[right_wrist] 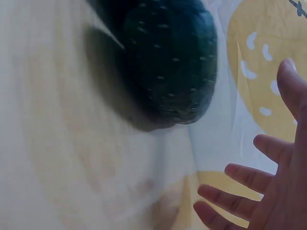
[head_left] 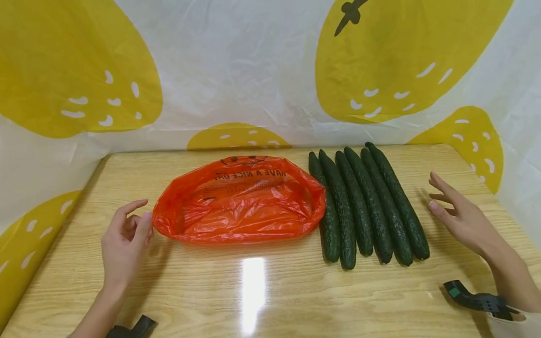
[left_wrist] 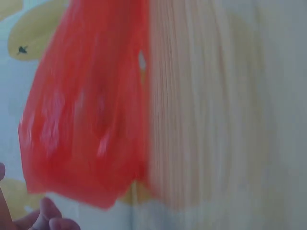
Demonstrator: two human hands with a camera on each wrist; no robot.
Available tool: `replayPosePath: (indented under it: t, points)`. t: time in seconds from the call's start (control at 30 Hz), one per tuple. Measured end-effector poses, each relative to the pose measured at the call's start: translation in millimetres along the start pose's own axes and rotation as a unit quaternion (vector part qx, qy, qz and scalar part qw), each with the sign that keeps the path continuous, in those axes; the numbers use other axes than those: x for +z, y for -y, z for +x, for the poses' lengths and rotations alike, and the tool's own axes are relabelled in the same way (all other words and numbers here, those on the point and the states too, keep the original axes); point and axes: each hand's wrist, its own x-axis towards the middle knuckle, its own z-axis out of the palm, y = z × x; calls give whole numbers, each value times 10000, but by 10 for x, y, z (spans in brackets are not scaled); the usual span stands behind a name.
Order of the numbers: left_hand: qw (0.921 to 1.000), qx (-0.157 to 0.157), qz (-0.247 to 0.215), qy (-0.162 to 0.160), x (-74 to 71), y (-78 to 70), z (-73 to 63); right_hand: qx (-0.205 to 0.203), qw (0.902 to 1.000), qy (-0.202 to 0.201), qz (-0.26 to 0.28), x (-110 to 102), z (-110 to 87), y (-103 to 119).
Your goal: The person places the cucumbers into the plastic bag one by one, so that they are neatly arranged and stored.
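A red plastic bag (head_left: 249,206) lies on the table with its mouth spread wide, printed with dark lettering and a face. At its left end is my left hand (head_left: 127,239), index finger stretched out and the other fingers loosely bent. In the left wrist view these fingertips (left_wrist: 50,211) show just below the bag's edge (left_wrist: 86,196), holding nothing. Several dark green cucumbers (head_left: 365,206) lie side by side, the leftmost against the bag's right end. To their right my right hand (head_left: 460,216) hovers with fingers apart. The right wrist view shows it beside a cucumber's blunt end (right_wrist: 172,72).
The wooden table (head_left: 203,291) has a bright reflection at its front middle. A white cloth (head_left: 236,70) with yellow fruit prints hangs behind and along both sides. Black straps (head_left: 477,300) are on both wrists.
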Motion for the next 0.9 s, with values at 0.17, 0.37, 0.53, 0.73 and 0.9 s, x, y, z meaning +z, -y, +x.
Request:
replayPosePath:
  t: [0.17,0.37,0.53,0.73,0.9]
  points:
    - [9989,-419,-115,171,124,-34,-71,293,9983,-353,359,125,-23,-25]
    - [9961,-704,-441,291,214,63,-133,365,9974,-475,396,282,-12,-49]
    - [9924,-817,-866,303,244,140,-187,525,9959,-689,242,384,-28,-44]
    - [9891,-1027,-971,410,277,197,-209,516,9960,-700,186,433,-35,-31]
    - [9904,-868,-1005,380,292,187,-182,419,9970,-643,115,432,-23,-11]
